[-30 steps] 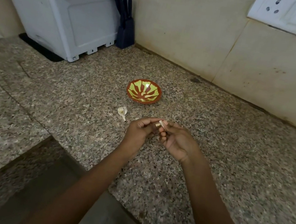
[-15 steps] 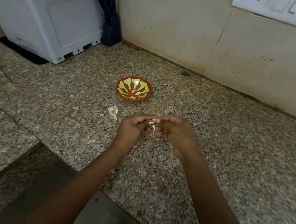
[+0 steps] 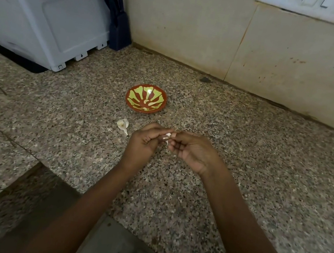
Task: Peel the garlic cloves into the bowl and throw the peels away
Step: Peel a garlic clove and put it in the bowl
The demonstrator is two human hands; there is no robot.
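Note:
A small garlic clove [image 3: 167, 137] with pale skin is pinched between the fingertips of my left hand [image 3: 145, 142] and my right hand [image 3: 192, 151], a little above the granite counter. A thin strip of peel hangs down from it. Beyond the hands sits a red and green patterned bowl [image 3: 134, 104] with a peeled clove or two [image 3: 147, 102] inside. To the left of my left hand lies a piece of garlic with loose skin [image 3: 123, 125] on the counter.
A white appliance [image 3: 45, 19] on a black mat stands at the back left, with a dark knife block [image 3: 119, 20] beside it in the corner. The tiled wall runs along the back. The counter's front edge steps down at lower left.
The view has shifted, so the bowl and appliance sit a little further left in the frame. My hands stay together on the clove, with the peel strip now hanging lower.

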